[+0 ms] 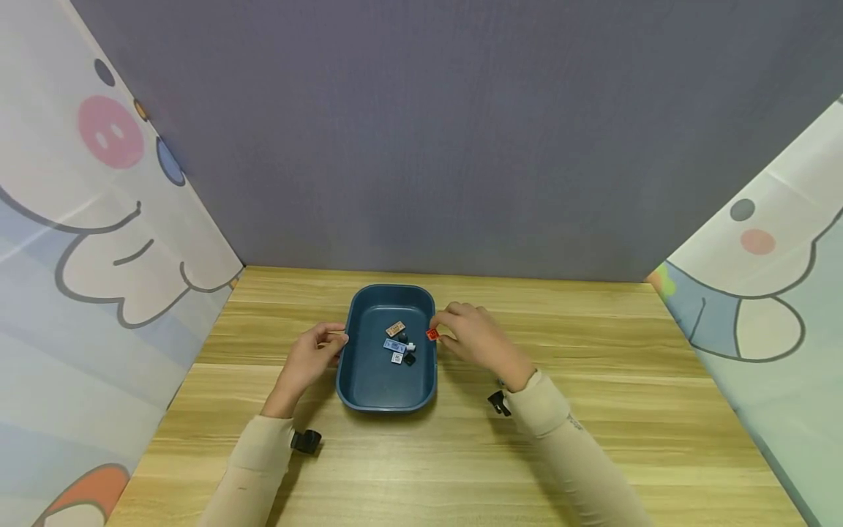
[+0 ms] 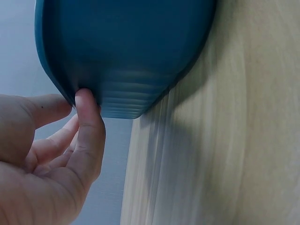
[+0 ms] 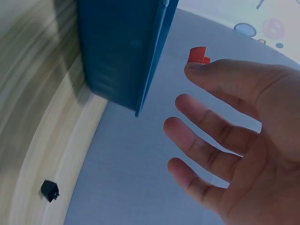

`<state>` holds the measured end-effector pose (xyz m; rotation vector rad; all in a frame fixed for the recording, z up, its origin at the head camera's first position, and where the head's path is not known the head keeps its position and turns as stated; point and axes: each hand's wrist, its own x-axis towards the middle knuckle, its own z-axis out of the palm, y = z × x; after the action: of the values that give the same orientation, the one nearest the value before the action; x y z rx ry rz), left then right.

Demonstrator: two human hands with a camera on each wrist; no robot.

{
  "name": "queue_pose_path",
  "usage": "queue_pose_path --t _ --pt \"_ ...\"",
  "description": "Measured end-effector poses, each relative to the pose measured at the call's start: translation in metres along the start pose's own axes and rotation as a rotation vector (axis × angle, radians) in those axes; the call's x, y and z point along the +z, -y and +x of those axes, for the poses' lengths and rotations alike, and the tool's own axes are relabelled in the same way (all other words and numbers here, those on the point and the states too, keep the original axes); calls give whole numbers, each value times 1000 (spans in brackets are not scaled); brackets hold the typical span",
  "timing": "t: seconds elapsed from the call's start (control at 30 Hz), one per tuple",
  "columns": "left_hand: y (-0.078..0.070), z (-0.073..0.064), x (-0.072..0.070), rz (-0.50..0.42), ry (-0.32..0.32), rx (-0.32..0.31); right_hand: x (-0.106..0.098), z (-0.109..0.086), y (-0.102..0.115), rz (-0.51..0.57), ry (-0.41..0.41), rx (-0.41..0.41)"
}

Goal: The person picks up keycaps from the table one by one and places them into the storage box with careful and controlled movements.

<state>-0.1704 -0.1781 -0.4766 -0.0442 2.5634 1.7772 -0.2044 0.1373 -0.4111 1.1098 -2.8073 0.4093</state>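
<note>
A dark blue tray (image 1: 388, 399) with rounded corners rests on the wooden table. At its left side my left hand (image 1: 309, 360) pinches the rim between thumb and fingers, as the left wrist view shows up close. Just outside and above the right rim, my right hand (image 1: 476, 338) pinches a small red keycap (image 1: 432, 334) with a dark mark. The other fingers of that hand (image 3: 234, 131) are spread apart and partly bent. Inside the tray lie a tan keycap (image 1: 395, 329), a blue wide keycap (image 1: 395, 345), a white keycap (image 1: 397, 359) and small black pieces (image 1: 409, 359).
In the right wrist view a small black block (image 3: 49, 191) lies on the table, right of the tray. A grey panel (image 1: 435, 146) rises at the table's back edge. Printed cartoon sheets (image 1: 79, 241) stand at both sides. Each wrist wears a black camera mount (image 1: 306, 441).
</note>
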Motion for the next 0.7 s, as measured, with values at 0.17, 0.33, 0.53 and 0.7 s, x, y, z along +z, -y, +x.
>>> queue_pose_path --t 0.17,0.33,0.53,0.7 --pt "-1 0 0 8 0 2 0 3 5 -3 7 -10" --pt "-2 -1 0 8 2 2 3 2 5 -29 0 -2" --pt "-2 -1 -1 -1 9 4 4 -1 1 -28 -2 24" --pt "0 0 -1 -1 5 10 3 -4 -4 -31 -15 29"
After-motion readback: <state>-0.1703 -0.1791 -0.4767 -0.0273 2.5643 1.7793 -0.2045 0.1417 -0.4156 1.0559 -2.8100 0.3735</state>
